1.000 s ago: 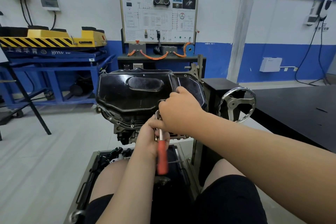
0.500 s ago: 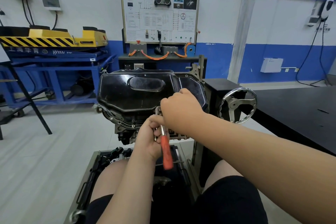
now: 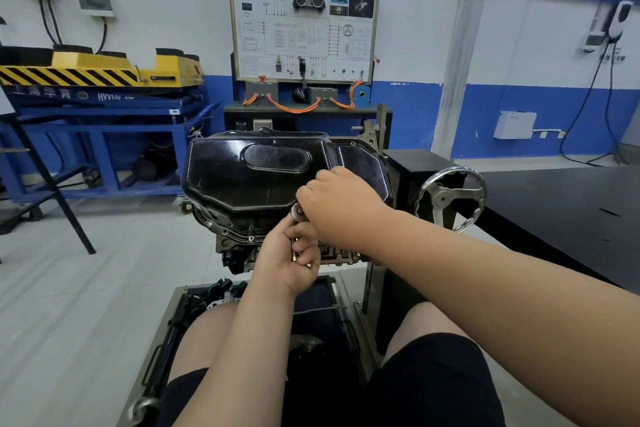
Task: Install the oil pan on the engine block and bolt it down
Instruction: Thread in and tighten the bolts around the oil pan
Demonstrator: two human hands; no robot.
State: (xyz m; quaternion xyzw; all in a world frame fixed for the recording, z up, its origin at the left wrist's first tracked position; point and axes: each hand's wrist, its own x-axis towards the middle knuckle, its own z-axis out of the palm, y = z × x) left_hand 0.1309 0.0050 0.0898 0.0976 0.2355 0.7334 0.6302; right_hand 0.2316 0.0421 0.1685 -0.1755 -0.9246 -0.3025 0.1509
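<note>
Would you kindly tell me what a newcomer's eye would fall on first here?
The glossy black oil pan at centre, on the engine block, draws the eye first. At its near edge the right hand covers a silver wrench; the left hand grips it just below. Behind stands a diagram board, a yellow striped lift at left.
</note>
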